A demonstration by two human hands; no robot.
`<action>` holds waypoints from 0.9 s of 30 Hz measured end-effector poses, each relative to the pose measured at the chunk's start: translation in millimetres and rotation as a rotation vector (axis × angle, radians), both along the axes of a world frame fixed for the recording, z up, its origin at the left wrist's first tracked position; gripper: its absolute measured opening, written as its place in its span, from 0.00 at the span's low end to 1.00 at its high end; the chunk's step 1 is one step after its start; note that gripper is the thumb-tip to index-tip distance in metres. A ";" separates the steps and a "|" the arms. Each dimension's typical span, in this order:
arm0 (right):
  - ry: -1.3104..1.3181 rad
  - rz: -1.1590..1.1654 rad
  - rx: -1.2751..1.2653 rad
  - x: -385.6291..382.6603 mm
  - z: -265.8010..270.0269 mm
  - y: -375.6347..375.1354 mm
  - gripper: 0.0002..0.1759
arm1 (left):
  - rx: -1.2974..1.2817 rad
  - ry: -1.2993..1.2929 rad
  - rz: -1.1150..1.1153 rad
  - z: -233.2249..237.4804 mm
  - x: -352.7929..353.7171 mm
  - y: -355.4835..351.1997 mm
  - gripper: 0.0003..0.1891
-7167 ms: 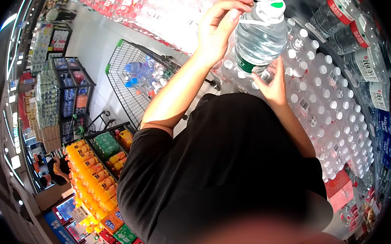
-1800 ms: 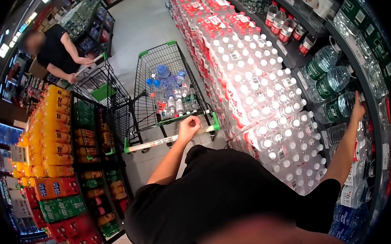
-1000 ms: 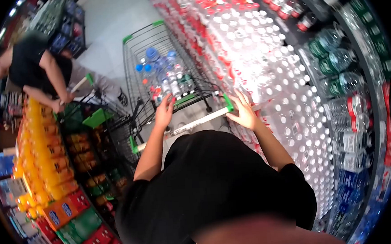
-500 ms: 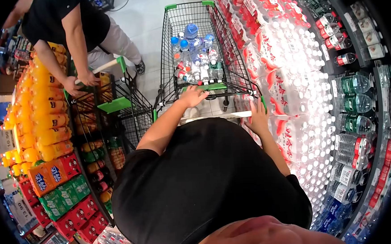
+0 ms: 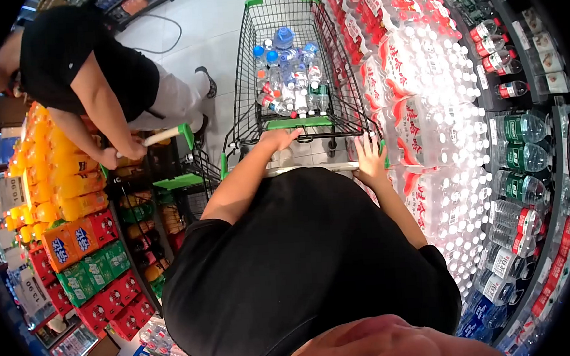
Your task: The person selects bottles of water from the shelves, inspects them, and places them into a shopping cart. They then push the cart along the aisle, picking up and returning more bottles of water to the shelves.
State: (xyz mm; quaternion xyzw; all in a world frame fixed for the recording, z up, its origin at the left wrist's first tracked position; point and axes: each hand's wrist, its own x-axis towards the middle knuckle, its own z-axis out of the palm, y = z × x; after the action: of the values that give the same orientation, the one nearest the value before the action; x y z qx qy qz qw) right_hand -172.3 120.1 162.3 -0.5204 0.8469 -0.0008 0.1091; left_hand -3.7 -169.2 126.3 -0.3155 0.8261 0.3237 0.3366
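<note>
A black wire shopping cart (image 5: pixel 240 73) with green corner pieces stands in front of me. Clear drink bottles (image 5: pixel 286 73), several with blue caps, lie heaped in its basket. My left hand (image 5: pixel 279 140) rests on the cart's near rim, fingers curled over it and partly hidden. At the right end of the pale handle (image 5: pixel 343 166), my right hand (image 5: pixel 370 158) touches the cart beside a green end piece, fingers stretched upward and apart.
At left, another person (image 5: pixel 89 66) grips a second cart's handle (image 5: pixel 162 136). Stacked orange drinks (image 5: pixel 76 184) and boxed packs (image 5: pixel 95 278) stand below them. Wrapped bottle packs (image 5: pixel 413 137) line my right side, close to the cart. Shelved bottles (image 5: pixel 522 157) stand farther right.
The other person and their cart have shifted nearer to me in view. My left fingers have drawn in from a spread pose; my right fingers have straightened and spread.
</note>
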 end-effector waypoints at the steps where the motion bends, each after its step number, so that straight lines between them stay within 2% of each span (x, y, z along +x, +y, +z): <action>1: 0.005 0.025 -0.016 -1.6 -5.2 2.7 0.53 | 0.001 -0.012 0.011 -0.4 0.8 0.8 0.52; 3: 0.064 0.086 -0.117 -8.4 -33.2 11.9 0.53 | -0.037 0.032 0.016 -13.4 5.2 4.3 0.51; 5: -0.099 0.067 0.053 -6.1 -2.1 9.4 0.54 | -0.033 0.034 0.043 -35.9 7.3 7.4 0.50; 6: -0.176 0.059 0.138 -9.0 4.3 8.6 0.55 | -0.029 0.015 0.064 -30.6 5.3 10.6 0.49; 8: -0.212 0.090 0.238 -17.4 -15.6 13.3 0.59 | -0.026 -0.020 0.102 -14.4 3.9 18.3 0.49; 10: -0.209 0.108 0.266 -20.2 -20.3 14.6 0.54 | 0.015 -0.087 0.095 -15.5 2.7 20.7 0.50; 11: -0.215 0.130 0.246 -22.0 -17.7 17.0 0.53 | 0.052 -0.025 0.068 -30.2 5.0 18.2 0.50; 12: -0.220 0.147 0.227 -23.1 -15.1 20.6 0.52 | 0.010 0.029 0.039 -68.8 11.8 14.0 0.50; 13: -0.239 0.139 0.211 -25.8 -17.3 23.9 0.51 | 0.015 -0.026 0.062 -42.6 5.8 20.1 0.51; 15: -0.272 0.138 0.193 -26.4 -18.9 29.8 0.48 | 0.047 -0.052 0.113 -37.1 1.6 26.2 0.51; 16: -0.266 0.150 0.127 -27.4 -28.4 33.3 0.43 | 0.070 -0.078 0.132 -64.1 5.2 21.2 0.51; 18: -0.281 0.194 0.093 -30.6 -13.2 36.0 0.27 | 0.133 -0.107 0.149 -69.6 4.4 22.1 0.52; 20: -0.249 0.205 0.019 -32.5 -21.2 40.6 0.19 | 0.116 -0.123 0.154 -79.1 5.2 22.1 0.52; 21: -0.228 0.214 -0.024 -33.0 -28.7 41.1 0.15 | 0.133 -0.067 0.209 -93.0 9.6 22.1 0.52; 22: -0.253 0.250 0.029 -35.5 -34.3 40.1 0.16 | 0.175 -0.020 0.217 -90.3 10.0 21.6 0.50; 24: -0.214 0.256 -0.024 -32.4 -46.5 38.7 0.13 | 0.199 0.020 0.202 -83.6 8.8 19.2 0.48; 27: -0.209 0.250 -0.033 -31.0 -52.7 34.4 0.09 | 0.169 -0.040 0.242 -51.5 -1.0 26.7 0.45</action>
State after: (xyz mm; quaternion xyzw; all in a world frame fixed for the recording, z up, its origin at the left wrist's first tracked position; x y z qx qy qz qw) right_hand -203.3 154.6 109.5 -0.6205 0.7595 -0.0555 0.1873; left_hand -4.7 -142.5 74.8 -0.3897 0.7449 0.4240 0.3370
